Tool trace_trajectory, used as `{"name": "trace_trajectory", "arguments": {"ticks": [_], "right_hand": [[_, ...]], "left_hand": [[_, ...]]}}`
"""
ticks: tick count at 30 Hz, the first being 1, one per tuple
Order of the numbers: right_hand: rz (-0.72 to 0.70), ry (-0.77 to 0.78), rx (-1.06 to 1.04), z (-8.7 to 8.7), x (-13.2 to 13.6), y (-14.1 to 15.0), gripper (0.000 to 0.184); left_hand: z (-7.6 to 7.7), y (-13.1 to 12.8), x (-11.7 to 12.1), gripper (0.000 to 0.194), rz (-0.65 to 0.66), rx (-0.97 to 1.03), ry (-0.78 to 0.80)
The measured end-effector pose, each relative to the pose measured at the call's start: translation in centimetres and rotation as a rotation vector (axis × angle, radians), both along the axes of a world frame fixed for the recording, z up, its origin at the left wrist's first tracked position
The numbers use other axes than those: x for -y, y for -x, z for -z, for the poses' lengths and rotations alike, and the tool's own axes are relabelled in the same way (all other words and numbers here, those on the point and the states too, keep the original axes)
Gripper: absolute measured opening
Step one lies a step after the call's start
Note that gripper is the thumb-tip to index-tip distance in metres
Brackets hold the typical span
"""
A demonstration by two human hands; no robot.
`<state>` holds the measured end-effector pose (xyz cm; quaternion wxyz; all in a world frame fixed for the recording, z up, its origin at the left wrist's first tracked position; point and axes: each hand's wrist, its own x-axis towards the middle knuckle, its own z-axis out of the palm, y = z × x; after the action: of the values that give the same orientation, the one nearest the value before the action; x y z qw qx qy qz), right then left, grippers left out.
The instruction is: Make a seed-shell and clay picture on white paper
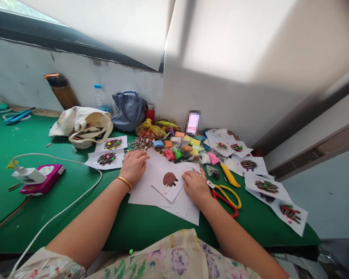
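Observation:
A small white card (169, 197) carries a flat brown clay hedgehog shape (169, 179) with a pale face, a pink nose and dark feet. It lies on several white paper sheets (138, 197). My left hand (134, 166), with a gold bangle (124, 182) at the wrist, rests on the upper left of the sheets, fingers outstretched. My right hand (197, 186) lies flat at the card's right side, fingertips by its edge. Neither hand grasps anything. Red-and-yellow-handled scissors (231, 197) lie just right of my right hand, blades partly behind it.
Clay packs (195, 142) and a pile of striped seeds (142, 143) sit beyond the sheets. A yellow cutter (229, 175) lies right. Finished seed-covered cards (266, 186) line the right edge. Left are a purple power strip (43, 179), white cable (72, 201) and cloth bag (81, 124).

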<state>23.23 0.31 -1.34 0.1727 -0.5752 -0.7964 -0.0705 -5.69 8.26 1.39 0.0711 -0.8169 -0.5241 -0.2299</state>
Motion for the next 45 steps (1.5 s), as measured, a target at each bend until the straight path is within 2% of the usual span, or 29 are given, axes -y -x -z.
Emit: {"name": "trace_trajectory", "arguments": {"ticks": [3, 5, 10, 16, 23, 29, 32, 34, 36, 38, 40, 45], "right_hand": [[-0.039, 0.019, 0.007, 0.3, -0.2, -0.6, 0.024], [-0.077, 0.037, 0.003, 0.3, -0.2, -1.1, 0.026], [-0.111, 0.04, -0.012, 0.2, 0.0, -1.6, 0.029], [-0.06, 0.003, -0.012, -0.1, 0.2, -1.2, 0.026], [-0.02, -0.012, 0.072, -1.5, 1.1, -0.3, 0.014], [-0.003, -0.007, 0.07, -1.5, 1.4, 0.2, 0.011], [0.009, -0.005, 0.038, -1.5, 1.1, -0.5, 0.012], [0.088, -0.011, 0.02, -1.7, 0.7, -1.3, 0.015], [0.191, -0.007, 0.026, -2.0, 0.2, -2.2, 0.018], [0.237, 0.029, 0.053, -2.2, -0.1, -2.8, 0.018], [0.242, 0.074, 0.087, -2.4, -0.3, -3.0, 0.018], [0.269, 0.107, 0.197, -2.4, -0.4, -2.3, 0.019]], "left_hand": [[0.3, -1.0, 0.4, 0.04, 0.162, -0.066, 0.047], [0.7, -1.7, 0.3, 0.046, 0.201, -0.111, 0.075], [0.9, -3.0, -1.4, 0.045, 0.199, -0.151, 0.061], [0.1, -3.6, -2.9, 0.036, 0.214, -0.13, -0.012], [-0.4, -3.3, -1.9, 0.026, 0.19, -0.115, -0.043], [-1.3, -3.6, -0.5, 0.018, 0.218, -0.097, -0.027], [-1.7, -3.9, 0.7, 0.024, 0.338, -0.027, 0.066], [-1.7, -4.0, 1.5, 0.031, 0.464, -0.013, 0.202], [-1.6, -3.9, 2.3, 0.047, 0.543, -0.035, 0.334], [-1.3, -3.6, 2.8, 0.066, 0.546, -0.049, 0.425], [-0.9, -3.2, 3.0, 0.075, 0.525, -0.061, 0.47], [0.1, -2.6, 2.8, 0.068, 0.444, -0.089, 0.428]]}}
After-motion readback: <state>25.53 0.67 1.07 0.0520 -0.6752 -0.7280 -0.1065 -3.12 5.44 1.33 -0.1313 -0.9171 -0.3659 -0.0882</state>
